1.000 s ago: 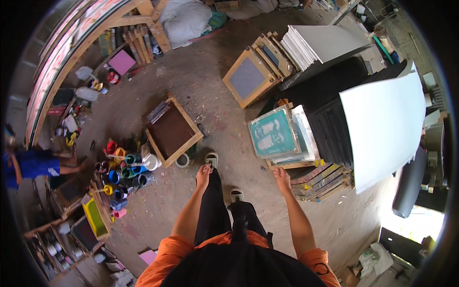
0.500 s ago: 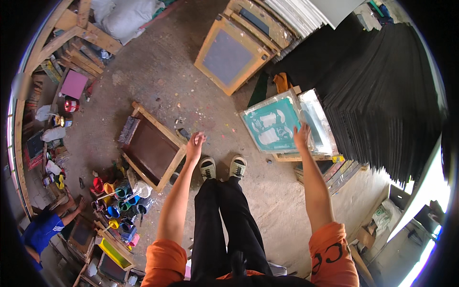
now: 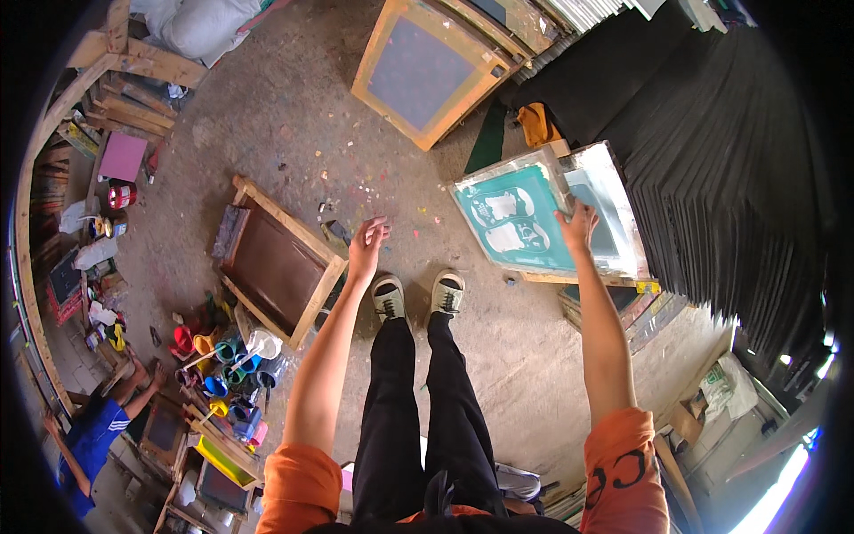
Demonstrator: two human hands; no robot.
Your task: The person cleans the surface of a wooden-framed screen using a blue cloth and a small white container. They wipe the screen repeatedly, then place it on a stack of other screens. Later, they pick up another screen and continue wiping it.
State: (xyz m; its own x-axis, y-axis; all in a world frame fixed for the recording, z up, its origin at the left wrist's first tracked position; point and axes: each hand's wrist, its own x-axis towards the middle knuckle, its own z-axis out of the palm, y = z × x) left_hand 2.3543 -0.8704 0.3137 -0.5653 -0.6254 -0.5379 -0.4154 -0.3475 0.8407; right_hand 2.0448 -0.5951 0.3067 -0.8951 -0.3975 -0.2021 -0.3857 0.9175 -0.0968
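Fingers of the right hand (image 3: 578, 227) curl over the near edge of a teal printing screen (image 3: 516, 218), gripping its frame where it lies on top of a low stack of wooden frames (image 3: 614, 303). That screen sits straight under those fingers, tilted a little, with pale shapes showing in its teal mesh. Just beyond the fingers rises a dark leaning pile of black sheets (image 3: 712, 160). The left hand (image 3: 366, 247) hangs out over the dirt floor (image 3: 294, 116) with its fingers loosely spread, holding nothing. Below and to the left of those spread fingers lies a brown screen in a wooden frame (image 3: 276, 262), flat on the ground. Farther out on that side stands a cluster of coloured paint pots (image 3: 222, 365). Between both hands, lower down, the person's two shoes (image 3: 418, 295) stand side by side.
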